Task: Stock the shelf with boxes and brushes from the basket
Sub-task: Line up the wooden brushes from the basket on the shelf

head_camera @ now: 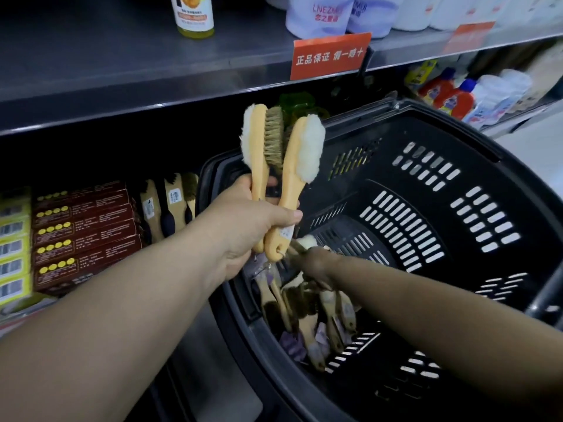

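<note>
brushes lie in the basket, boxes shelved left.

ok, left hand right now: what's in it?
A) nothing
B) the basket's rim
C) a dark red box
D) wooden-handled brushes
D: the left hand grips a bunch of wooden-handled brushes by their handles, heads pointing up, held above the black basket.

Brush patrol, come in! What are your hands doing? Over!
Left hand grips brushes, raised at basket rim. Right hand down in basket pile, grip hidden. Nothing between left hand and shelf brushes.
</note>
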Available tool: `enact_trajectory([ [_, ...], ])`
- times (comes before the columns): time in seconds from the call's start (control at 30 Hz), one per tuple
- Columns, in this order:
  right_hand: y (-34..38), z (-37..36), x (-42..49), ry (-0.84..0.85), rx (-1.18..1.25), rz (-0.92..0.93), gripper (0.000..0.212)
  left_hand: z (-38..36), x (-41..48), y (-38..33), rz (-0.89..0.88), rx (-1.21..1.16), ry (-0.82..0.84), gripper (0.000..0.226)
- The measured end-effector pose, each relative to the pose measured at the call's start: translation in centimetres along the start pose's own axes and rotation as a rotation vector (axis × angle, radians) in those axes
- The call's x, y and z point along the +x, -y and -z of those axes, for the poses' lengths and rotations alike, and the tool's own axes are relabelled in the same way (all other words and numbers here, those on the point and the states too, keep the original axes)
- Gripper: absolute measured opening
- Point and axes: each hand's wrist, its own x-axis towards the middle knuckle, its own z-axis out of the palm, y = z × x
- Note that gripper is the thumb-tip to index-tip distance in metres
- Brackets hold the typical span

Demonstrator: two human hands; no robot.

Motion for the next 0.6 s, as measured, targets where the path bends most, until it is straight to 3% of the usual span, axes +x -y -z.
enact_trajectory([
  [0.1,-0.7,3.3,-3.4,-0.04,0.482,-0.061,0.023,-0.4,0.1,0.2,-0.009,-0.041,-0.024,0.051],
  [0.2,-1.0,6.3,-7.3,0.102,1.034,0.043,0.025,-1.2,0.4,0.4,-0.022,-0.081,-0.051,0.05],
  [0.27,-0.4,7.5,-9.3,0.174,1.256,0.135,0.026,-2.0,0.5,0.5,-0.04,-0.109,-0.064,0.051],
  [0.4,1.0,8.4,-11.1,0.148,1.354,0.309,0.034,-3.6,0.8,0.7,-0.066,-0.19,-0.08,0.043],
  [0.6,1.4,8.3,-11.5,0.184,1.379,0.469,0.021,-4.9,1.0,1.1,-0.118,-0.211,-0.085,0.032],
])
